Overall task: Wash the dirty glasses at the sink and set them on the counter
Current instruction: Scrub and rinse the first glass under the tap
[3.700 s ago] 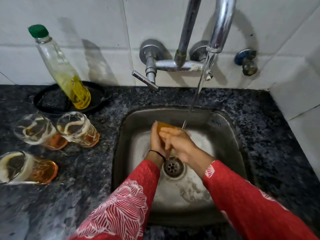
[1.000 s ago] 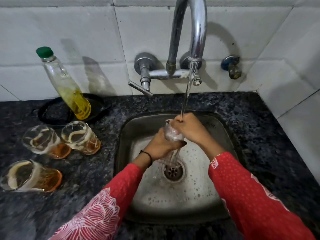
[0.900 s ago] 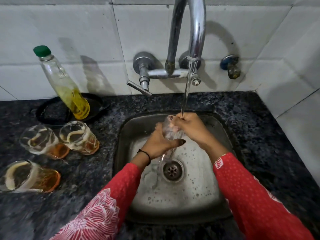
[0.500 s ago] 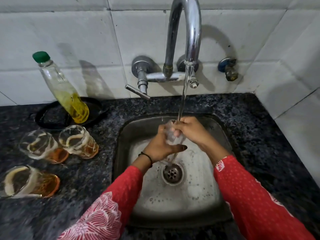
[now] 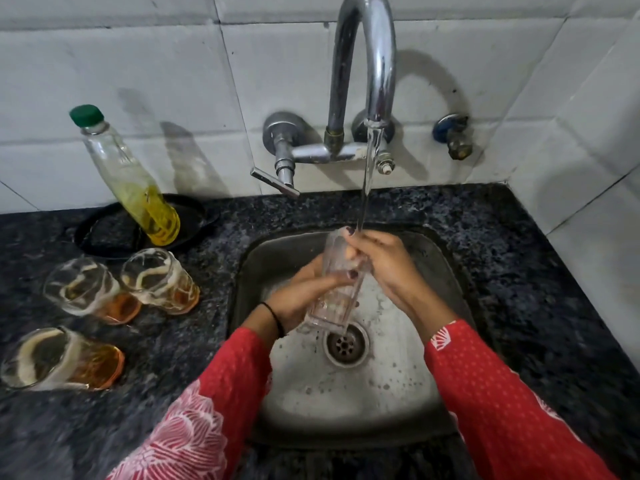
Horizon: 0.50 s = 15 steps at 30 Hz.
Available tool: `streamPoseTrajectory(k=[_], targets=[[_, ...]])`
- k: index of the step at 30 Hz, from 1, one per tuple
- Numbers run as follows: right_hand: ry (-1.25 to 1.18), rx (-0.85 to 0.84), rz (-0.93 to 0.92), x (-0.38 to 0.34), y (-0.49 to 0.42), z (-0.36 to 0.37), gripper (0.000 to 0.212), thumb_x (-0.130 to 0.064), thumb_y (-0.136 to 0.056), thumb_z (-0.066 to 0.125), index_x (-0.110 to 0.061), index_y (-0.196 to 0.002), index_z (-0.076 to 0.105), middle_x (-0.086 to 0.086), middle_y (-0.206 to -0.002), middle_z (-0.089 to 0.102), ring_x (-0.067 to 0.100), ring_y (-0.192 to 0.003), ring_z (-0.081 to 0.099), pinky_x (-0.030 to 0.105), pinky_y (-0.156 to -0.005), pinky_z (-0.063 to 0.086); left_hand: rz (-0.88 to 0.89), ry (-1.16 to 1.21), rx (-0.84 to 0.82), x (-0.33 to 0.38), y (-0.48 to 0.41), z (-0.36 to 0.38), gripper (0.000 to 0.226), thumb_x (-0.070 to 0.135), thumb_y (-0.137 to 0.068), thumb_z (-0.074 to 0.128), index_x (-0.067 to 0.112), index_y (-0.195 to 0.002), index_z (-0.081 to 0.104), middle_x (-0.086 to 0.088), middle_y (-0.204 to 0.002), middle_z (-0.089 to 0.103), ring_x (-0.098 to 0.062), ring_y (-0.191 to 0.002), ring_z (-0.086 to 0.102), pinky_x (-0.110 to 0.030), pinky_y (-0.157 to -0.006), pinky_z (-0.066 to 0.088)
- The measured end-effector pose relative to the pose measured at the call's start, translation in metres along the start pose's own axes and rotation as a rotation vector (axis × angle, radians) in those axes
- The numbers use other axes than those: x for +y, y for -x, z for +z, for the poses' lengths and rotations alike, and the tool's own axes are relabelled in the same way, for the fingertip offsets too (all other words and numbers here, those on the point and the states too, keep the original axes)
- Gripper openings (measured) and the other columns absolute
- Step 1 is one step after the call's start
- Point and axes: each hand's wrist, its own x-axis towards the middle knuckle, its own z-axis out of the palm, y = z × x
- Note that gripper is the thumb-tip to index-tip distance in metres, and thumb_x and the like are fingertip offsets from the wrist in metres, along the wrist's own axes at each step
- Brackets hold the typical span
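Water [image 5: 366, 188] is running onto a clear glass [image 5: 334, 289] gripped by the left hand [image 5: 304, 292] and right hand [image 5: 388, 265], midway between the sink [image 5: 446, 271] walls.

dim overhead light | faucet [image 5: 367, 64] shadow on wall | edges curved, blurred

A home kitchen: a steel sink [image 5: 446, 258] set in a dark granite counter [image 5: 540, 278], white wall tiles [image 5: 173, 64], a chrome tap [image 5: 367, 64].

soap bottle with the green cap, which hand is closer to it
Left. The left hand grips the glass on the side toward the soap bottle; the right hand is beyond the glass.
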Motion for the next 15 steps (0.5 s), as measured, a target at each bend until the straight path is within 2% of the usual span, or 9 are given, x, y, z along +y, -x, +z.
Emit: streamPoseTrajectory(k=[2, 3, 5, 7, 8, 9, 11, 13, 15], targets=[[-0.149, -0.026, 0.02, -0.003, 0.004, 0.0, 0.032, -0.022, -0.091, 0.06, -0.016, -0.059, 0.062, 0.0, -0.057, 0.053, 0.008, -0.051, 0.047, 0.024, -0.049, 0.036, -0.133, 0.297, -0.168, 0.006, 0.007, -0.004, 0.035, 0.026, -0.079, 0.063, 0.015, -0.113, 0.065, -0.011, -0.106, 0.068, -0.021, -0.079, 0.069, -0.034, -0.062, 0.059], [-0.102, -0.005, 0.004, -0.004, 0.004, 0.0, 0.032, -0.021, -0.091, 0.06, -0.016, -0.059, 0.062, 0.0, -0.056, 0.053, 0.007, -0.049, 0.046, 0.023, -0.047, 0.036, -0.155, 0.307, -0.177, 0.006, 0.006, -0.003, 0.028, 0.025, -0.081, 0.062, 0.016, -0.107, 0.067, -0.01, -0.102, 0.068, -0.021, -0.074, 0.069, -0.034, -0.06, 0.058], [0.236, 0.037, -0.033, -0.005, 0.0, 0.001, 0.03, -0.018, -0.091, 0.06, -0.012, -0.061, 0.062, 0.003, -0.057, 0.057, 0.009, -0.05, 0.052, 0.024, -0.053, 0.043, -0.064, -0.047, -0.033, 0.003, 0.0, 0.004, 0.023, 0.016, -0.084, 0.066, 0.018, -0.107, 0.061, -0.006, -0.101, 0.066, -0.017, -0.078, 0.066, -0.032, -0.066, 0.056], [0.521, 0.041, -0.018, -0.005, -0.004, 0.005, 0.029, -0.019, -0.091, 0.06, -0.01, -0.063, 0.063, 0.007, -0.06, 0.061, 0.017, -0.056, 0.058, 0.03, -0.059, 0.048, 0.066, -0.597, 0.135, -0.001, -0.011, 0.01, 0.057, 0.016, -0.077, 0.076, 0.018, -0.123, 0.042, -0.001, -0.11, 0.06, -0.015, -0.095, 0.062, -0.031, -0.082, 0.053], [0.522, 0.053, -0.002, -0.004, -0.004, 0.007, 0.028, -0.019, -0.091, 0.059, -0.011, -0.064, 0.063, 0.007, -0.06, 0.062, 0.019, -0.057, 0.059, 0.032, -0.061, 0.049, 0.103, -0.703, 0.175, -0.004, -0.015, 0.009, 0.073, 0.019, -0.072, 0.08, 0.018, -0.13, 0.034, 0.0, -0.116, 0.058, -0.015, -0.103, 0.06, -0.032, -0.088, 0.052], [0.461, 0.072, -0.004, -0.003, -0.002, 0.007, 0.027, -0.019, -0.091, 0.059, -0.012, -0.064, 0.063, 0.008, -0.06, 0.062, 0.019, -0.058, 0.059, 0.031, -0.062, 0.048, 0.124, -0.671, 0.17, -0.005, -0.017, 0.006, 0.079, 0.021, -0.07, 0.082, 0.018, -0.132, 0.033, 0.0, -0.119, 0.058, -0.016, -0.108, 0.059, -0.033, -0.092, 0.051], [0.264, 0.087, -0.03, -0.006, 0.003, 0.005, 0.023, -0.02, -0.089, 0.063, -0.012, -0.068, 0.067, 0.013, -0.064, 0.065, 0.02, -0.061, 0.06, 0.031, -0.064, 0.049, 0.103, -0.372, 0.042, -0.005, -0.013, -0.001, 0.069, 0.02, -0.071, 0.078, 0.017, -0.13, 0.042, -0.002, -0.12, 0.061, -0.018, -0.109, 0.06, -0.036, -0.093, 0.052], [0.031, 0.06, -0.035, -0.009, 0.006, 0.002, 0.018, -0.017, -0.087, 0.066, -0.012, -0.07, 0.07, 0.015, -0.068, 0.066, 0.02, -0.063, 0.059, 0.03, -0.065, 0.048, -0.031, 0.079, -0.123, -0.001, -0.004, -0.006, 0.055, 0.018, -0.077, 0.07, 0.015, -0.129, 0.049, -0.008, -0.113, 0.066, -0.025, -0.097, 0.066, -0.043, -0.082, 0.055], [0.044, 0.059, -0.03, -0.008, 0.004, 0.002, 0.025, -0.013, -0.087, 0.065, -0.015, -0.062, 0.067, 0.004, -0.06, 0.061, 0.011, -0.056, 0.055, 0.021, -0.058, 0.047, -0.109, 0.197, -0.141, -0.005, -0.004, -0.006, 0.051, 0.02, -0.077, 0.069, 0.012, -0.124, 0.052, -0.011, -0.105, 0.068, -0.027, -0.085, 0.068, -0.043, -0.075, 0.057]])
